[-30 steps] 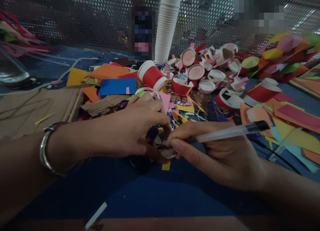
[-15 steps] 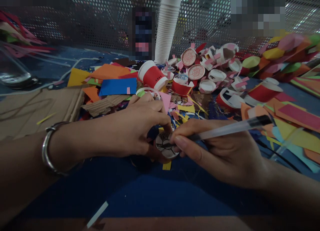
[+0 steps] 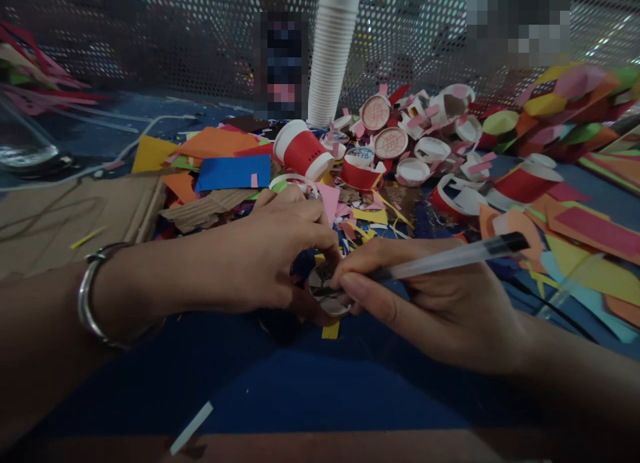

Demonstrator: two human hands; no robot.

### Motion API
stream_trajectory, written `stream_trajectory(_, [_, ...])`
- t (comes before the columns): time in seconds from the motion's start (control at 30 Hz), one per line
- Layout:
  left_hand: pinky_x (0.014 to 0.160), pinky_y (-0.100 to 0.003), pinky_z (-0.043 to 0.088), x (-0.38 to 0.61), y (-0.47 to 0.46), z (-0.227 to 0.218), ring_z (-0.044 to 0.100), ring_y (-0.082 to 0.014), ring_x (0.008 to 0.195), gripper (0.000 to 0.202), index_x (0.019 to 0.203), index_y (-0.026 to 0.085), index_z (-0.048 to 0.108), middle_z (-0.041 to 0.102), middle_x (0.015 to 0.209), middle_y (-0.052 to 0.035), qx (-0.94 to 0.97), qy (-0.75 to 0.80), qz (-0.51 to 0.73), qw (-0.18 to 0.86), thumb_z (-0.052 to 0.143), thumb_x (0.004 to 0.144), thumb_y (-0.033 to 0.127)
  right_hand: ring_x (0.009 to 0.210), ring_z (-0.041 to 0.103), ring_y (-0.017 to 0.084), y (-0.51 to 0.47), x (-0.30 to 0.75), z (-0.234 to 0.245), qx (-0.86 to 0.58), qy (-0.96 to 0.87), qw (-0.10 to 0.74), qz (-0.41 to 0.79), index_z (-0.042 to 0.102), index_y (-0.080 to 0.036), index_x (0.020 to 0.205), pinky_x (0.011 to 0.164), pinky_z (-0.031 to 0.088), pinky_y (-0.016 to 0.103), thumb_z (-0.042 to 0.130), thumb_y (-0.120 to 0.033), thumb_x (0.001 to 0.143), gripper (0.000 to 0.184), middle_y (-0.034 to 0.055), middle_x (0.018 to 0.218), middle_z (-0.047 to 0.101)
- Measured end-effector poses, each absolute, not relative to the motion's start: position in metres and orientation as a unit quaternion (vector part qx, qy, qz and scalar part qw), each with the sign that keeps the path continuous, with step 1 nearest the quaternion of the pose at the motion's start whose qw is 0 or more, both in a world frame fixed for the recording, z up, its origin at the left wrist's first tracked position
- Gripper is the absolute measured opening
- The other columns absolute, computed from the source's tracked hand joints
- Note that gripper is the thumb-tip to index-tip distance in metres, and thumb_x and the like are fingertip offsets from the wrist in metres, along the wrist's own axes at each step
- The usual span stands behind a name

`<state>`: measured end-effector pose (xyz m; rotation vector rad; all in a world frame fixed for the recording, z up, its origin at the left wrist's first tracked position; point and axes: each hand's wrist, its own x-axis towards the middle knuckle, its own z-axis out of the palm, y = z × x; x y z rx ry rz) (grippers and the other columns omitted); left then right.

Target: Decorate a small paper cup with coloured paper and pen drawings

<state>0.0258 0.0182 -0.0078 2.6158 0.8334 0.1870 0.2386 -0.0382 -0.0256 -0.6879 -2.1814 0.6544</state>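
My right hand (image 3: pixel 425 296) grips a pen (image 3: pixel 450 255) with a clear barrel and dark end, its tip down on a small round paper-cup base (image 3: pixel 327 293). Black lines are drawn on that pale disc. Curled around the cup base from the left, my left hand (image 3: pixel 285 256) steadies it by the edge just above the blue table (image 3: pixel 240 376). A yellow paper tab (image 3: pixel 331 329) sticks out below the disc. Part of the cup base is hidden by my fingers.
Behind my hands lie a red-and-white paper cup (image 3: pixel 303 149), a pile of cut cup bases (image 3: pixel 390 143) and paper scraps. A tall cup stack (image 3: pixel 333 56) stands against the mesh panel. Cardboard (image 3: pixel 75 216) lies left; coloured paper (image 3: pixel 595 229) lies right.
The pen has tipped slightly and shifted a little left with my right hand. My left hand keeps its hold on the cup base; the whole view has drifted slightly.
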Motion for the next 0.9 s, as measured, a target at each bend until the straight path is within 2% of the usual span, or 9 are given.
stream_trajectory(0.13, [0.086, -0.04, 0.032, 0.0247, 0.0177, -0.0077, 0.05, -0.0286, 0.1, 0.032, 0.092, 0.024, 0.077, 0.057, 0.1, -0.0035, 0.933, 0.295, 0.071, 0.195, 0.093, 0.071, 0.042, 0.067, 0.066, 0.005, -0.0383, 0.2402, -0.0258, -0.279, -0.852, 0.369, 0.247, 0.072, -0.009, 0.09, 0.063, 0.05, 0.012, 0.061, -0.008, 0.1, 0.015, 0.0006, 0.077, 0.07])
stream_trajectory(0.33, [0.086, -0.04, 0.034, 0.0249, 0.0187, -0.01, 0.049, -0.0285, 0.099, 0.038, 0.086, 0.023, 0.075, 0.058, 0.097, -0.0038, 0.936, 0.293, 0.086, 0.176, 0.094, 0.066, 0.049, 0.069, 0.069, 0.006, -0.0384, 0.2428, -0.026, -0.304, -0.849, 0.365, 0.232, 0.071, -0.011, 0.091, 0.057, 0.049, 0.014, 0.06, -0.009, 0.1, 0.014, 0.0014, 0.08, 0.073])
stream_trajectory(0.9, [0.084, -0.039, 0.032, 0.0235, 0.0189, -0.009, 0.05, -0.0274, 0.096, 0.037, 0.086, 0.022, 0.074, 0.057, 0.096, -0.0029, 0.936, 0.294, 0.075, 0.18, 0.093, 0.068, 0.049, 0.07, 0.067, 0.006, -0.0392, 0.2423, -0.0267, -0.305, -0.852, 0.361, 0.226, 0.072, -0.009, 0.091, 0.061, 0.049, 0.016, 0.06, -0.01, 0.1, 0.015, 0.0026, 0.08, 0.073])
